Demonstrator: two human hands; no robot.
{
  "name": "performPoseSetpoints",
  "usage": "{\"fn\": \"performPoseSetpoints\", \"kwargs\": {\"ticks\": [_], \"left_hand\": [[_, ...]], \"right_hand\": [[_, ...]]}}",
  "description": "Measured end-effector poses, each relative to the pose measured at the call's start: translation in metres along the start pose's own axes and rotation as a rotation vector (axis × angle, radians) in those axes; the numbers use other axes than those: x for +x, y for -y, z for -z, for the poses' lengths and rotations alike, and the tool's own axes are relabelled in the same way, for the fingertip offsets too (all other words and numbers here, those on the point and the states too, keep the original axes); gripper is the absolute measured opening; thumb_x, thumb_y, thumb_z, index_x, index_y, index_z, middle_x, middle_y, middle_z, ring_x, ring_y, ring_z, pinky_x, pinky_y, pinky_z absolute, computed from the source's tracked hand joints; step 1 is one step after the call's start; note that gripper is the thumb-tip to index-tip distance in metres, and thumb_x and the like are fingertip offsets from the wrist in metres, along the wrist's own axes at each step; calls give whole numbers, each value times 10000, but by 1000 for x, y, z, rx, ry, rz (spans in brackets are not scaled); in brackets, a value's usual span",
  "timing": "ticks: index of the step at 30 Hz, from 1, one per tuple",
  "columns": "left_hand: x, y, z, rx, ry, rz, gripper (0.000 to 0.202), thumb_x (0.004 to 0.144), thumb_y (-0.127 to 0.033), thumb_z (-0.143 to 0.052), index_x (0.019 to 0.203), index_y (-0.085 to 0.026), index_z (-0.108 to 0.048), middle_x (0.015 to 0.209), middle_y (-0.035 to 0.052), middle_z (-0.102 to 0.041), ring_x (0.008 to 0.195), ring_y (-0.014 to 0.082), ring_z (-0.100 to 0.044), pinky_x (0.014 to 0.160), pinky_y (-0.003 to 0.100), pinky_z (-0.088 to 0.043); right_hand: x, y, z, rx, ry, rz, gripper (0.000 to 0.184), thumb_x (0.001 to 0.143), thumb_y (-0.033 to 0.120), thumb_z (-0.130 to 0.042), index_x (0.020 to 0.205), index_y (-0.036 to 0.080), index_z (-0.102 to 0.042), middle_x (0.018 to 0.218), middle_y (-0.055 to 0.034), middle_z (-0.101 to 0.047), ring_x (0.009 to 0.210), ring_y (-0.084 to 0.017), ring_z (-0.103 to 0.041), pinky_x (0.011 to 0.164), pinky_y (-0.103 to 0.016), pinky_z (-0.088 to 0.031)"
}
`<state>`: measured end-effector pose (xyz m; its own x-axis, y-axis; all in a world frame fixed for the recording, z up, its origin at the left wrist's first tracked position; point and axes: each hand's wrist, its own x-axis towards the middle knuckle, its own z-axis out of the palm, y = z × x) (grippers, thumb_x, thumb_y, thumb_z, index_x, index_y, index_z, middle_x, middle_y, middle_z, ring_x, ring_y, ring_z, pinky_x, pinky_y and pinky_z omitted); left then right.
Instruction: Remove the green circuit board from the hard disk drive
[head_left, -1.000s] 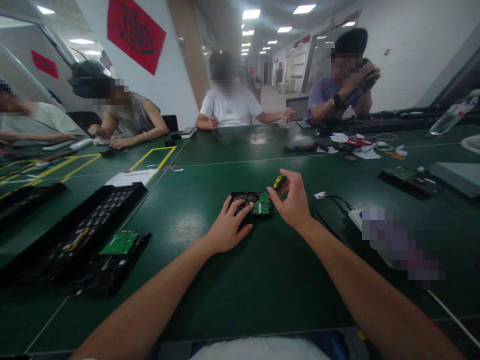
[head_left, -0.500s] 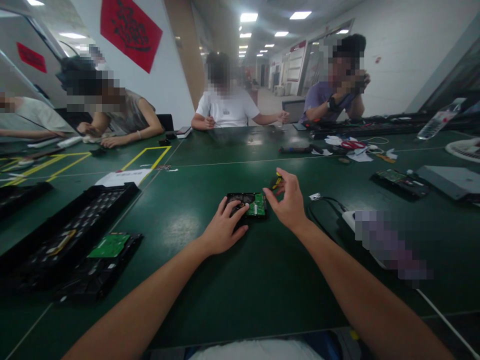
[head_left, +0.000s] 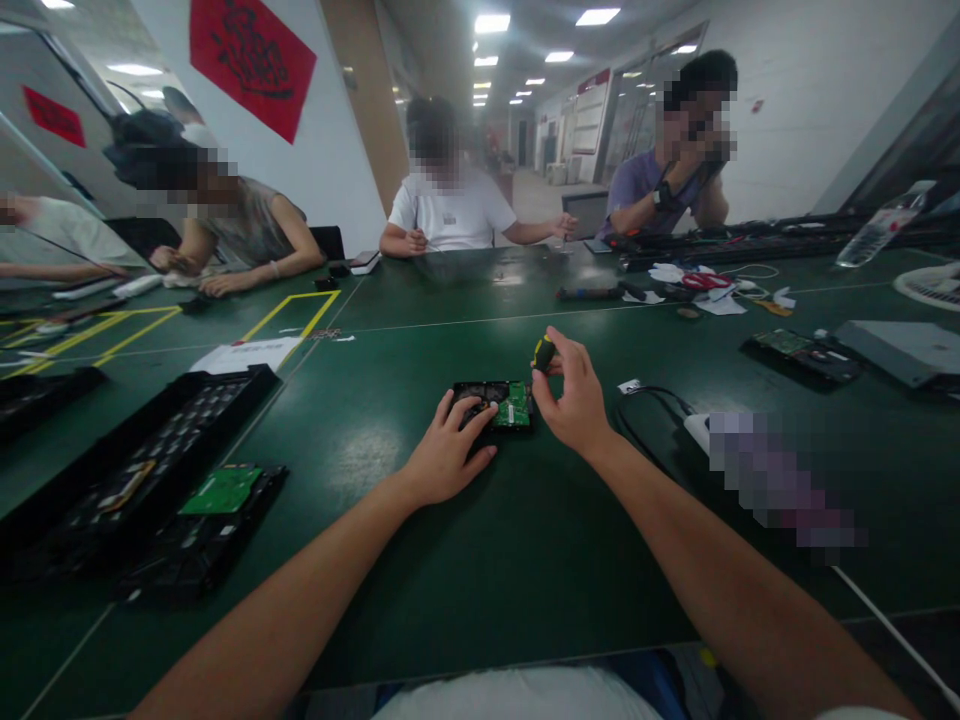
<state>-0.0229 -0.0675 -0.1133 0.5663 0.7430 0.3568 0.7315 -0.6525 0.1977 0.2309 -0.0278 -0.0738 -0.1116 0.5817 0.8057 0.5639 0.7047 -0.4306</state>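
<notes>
A hard drive (head_left: 514, 405) lies on the green table in front of me, its green circuit board facing up at the right end. My left hand (head_left: 448, 450) rests on its left part with fingers spread, the thumb off to the near side. Just right of the drive and raised above the table, my right hand (head_left: 574, 385) pinches a short black-and-yellow screwdriver (head_left: 544, 352) by its handle. I cannot make out its shaft or tip clearly.
At left stand a long black tray (head_left: 161, 450) and another drive with a green board (head_left: 221, 490). A white power bank-like device with a cable (head_left: 697, 430), a third drive (head_left: 802, 355) and a grey metal box (head_left: 900, 350) lie at right. Several people sit across the table.
My right hand has turned the screwdriver, so its handle now stands more upright between thumb and fingers. My left hand has stayed on the hard drive.
</notes>
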Motion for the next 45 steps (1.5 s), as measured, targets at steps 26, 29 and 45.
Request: {"fn": "performPoseSetpoints", "kwargs": {"ticks": [26, 29, 45], "left_hand": [[1, -1, 2, 18, 3, -7, 634, 1026, -463, -566, 1608, -263, -415, 1567, 140, -445, 1565, 409, -299, 1312, 671, -196], [0, 0, 1, 25, 6, 4, 632, 1025, -466, -568, 1605, -262, -422, 1574, 134, -434, 1576, 419, -264, 1309, 672, -204], [1, -3, 5, 14, 15, 0, 634, 1031, -454, -558, 1616, -256, -411, 1559, 144, -438, 1560, 407, -306, 1311, 670, -194]], "right_hand": [[-1, -3, -5, 6, -72, -35, 608, 965, 271, -664, 1516, 298, -409, 1366, -128, -622, 916, -232, -725, 862, -464, -659], [-1, -2, -3, -21, -76, -50, 595, 970, 322, -680, 1506, 307, -423, 1339, -110, -657, 883, -234, -723, 831, -465, -664], [0, -5, -2, -22, -21, 8, 635, 979, 279, -627, 1561, 316, -376, 1400, -124, -616, 1086, -293, -703, 973, -538, -630]]}}
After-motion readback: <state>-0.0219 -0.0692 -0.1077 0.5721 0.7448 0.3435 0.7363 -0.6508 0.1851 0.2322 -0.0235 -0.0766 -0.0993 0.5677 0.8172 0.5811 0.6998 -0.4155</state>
